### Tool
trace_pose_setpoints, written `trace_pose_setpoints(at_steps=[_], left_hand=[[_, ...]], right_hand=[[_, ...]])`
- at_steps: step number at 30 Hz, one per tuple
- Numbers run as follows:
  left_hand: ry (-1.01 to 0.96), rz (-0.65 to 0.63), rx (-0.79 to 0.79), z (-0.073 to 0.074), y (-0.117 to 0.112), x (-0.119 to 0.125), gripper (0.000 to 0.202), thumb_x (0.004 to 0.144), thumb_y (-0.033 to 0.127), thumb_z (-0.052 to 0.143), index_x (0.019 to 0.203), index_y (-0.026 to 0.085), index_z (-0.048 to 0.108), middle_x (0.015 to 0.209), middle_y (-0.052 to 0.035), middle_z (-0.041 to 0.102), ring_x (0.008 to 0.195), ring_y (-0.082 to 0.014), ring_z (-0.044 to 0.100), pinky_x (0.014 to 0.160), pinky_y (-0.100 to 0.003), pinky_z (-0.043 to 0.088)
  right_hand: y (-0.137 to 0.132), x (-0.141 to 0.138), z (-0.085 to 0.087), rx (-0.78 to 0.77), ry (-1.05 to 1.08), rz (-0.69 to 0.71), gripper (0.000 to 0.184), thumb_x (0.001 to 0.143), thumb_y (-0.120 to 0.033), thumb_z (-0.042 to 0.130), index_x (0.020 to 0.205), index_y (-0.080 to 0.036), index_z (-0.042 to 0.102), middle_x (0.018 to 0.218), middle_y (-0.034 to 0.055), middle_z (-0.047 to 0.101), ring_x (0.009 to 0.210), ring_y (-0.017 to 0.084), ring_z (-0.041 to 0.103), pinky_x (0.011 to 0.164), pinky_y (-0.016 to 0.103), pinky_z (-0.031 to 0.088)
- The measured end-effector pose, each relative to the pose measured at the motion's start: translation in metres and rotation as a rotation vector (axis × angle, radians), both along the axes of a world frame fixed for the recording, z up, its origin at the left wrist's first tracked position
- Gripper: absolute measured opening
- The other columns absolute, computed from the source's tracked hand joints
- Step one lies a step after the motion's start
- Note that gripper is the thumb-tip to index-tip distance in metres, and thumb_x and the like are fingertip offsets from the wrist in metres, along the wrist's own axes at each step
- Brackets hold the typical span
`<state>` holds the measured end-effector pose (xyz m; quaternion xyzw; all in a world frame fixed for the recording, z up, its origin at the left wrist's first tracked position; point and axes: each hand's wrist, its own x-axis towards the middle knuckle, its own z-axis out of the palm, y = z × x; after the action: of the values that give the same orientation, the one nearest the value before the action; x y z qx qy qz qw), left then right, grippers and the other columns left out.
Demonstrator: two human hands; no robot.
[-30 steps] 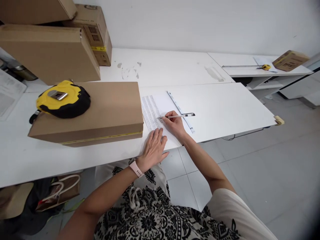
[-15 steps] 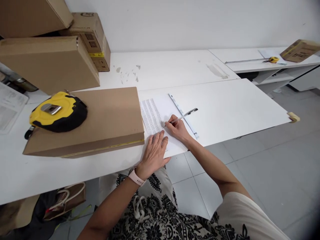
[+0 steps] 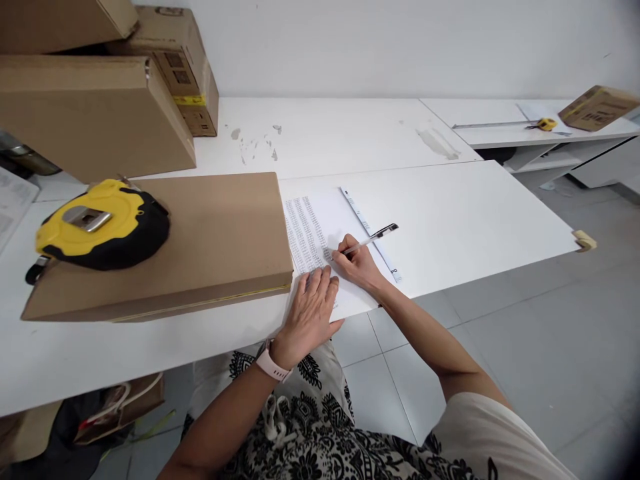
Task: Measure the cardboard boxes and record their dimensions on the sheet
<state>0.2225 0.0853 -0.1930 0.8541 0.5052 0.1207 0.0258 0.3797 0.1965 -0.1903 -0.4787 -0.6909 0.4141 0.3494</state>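
Observation:
A pen [image 3: 371,238] with a clear barrel and black end is pinched in my right hand [image 3: 357,265], its lower end at the printed columns of a white paper sheet [image 3: 327,212]. My left hand [image 3: 311,308] lies flat, fingers stretched, on the lower part of that sheet. Along the sheet's right side runs a narrow strip with blue print [image 3: 361,217]. Left of the paper, a flat cardboard box [image 3: 220,227] lies on the table, touching or overlapping the sheet's edge. On top of this box rests a yellow and black tape measure [image 3: 107,223].
Cardboard boxes [image 3: 95,113] are stacked at the back left. The white table [image 3: 465,220] has a yellowish corner guard [image 3: 584,241] at its right end. On the far right surface are another tape measure [image 3: 545,125], partly extended, and a small box [image 3: 597,108]. Bags [image 3: 120,410] sit below the table.
The view has shifted slightly, so the left box and tape measure appear nearer and further left. My right hand keeps the pen at the printed columns; my left hand stays on the sheet.

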Motion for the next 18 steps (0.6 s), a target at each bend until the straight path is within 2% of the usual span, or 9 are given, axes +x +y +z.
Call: trace_pose_setpoints(at_steps=[11,18], left_hand=[[-0.015,-0.002,-0.002,0.0004,-0.0003,-0.0002,0.076,0.086,0.048,0.072,0.144,0.007,0.046,0.156,-0.0278,0.047,0.144,-0.0398,0.042,0.12,-0.056,0.032],[0.016,-0.003,-0.009,0.0046,-0.0006,0.0005,0.078,0.086,0.049,0.073,0.143,0.003,0.047,0.156,-0.0286,0.047,0.144,-0.0403,0.042,0.12,-0.056,0.032]], right_hand=[[-0.0001,-0.0012,-0.0029,0.03,-0.009,0.0,0.022,0.084,-0.035,0.062,0.074,-0.025,0.045,0.058,-0.0058,0.04,0.057,0.013,0.036,0.056,0.029,0.029],[-0.0001,-0.0014,-0.0038,0.035,-0.011,0.009,0.021,0.085,-0.033,0.061,0.074,-0.025,0.045,0.058,-0.0062,0.04,0.056,0.013,0.035,0.056,0.029,0.028]])
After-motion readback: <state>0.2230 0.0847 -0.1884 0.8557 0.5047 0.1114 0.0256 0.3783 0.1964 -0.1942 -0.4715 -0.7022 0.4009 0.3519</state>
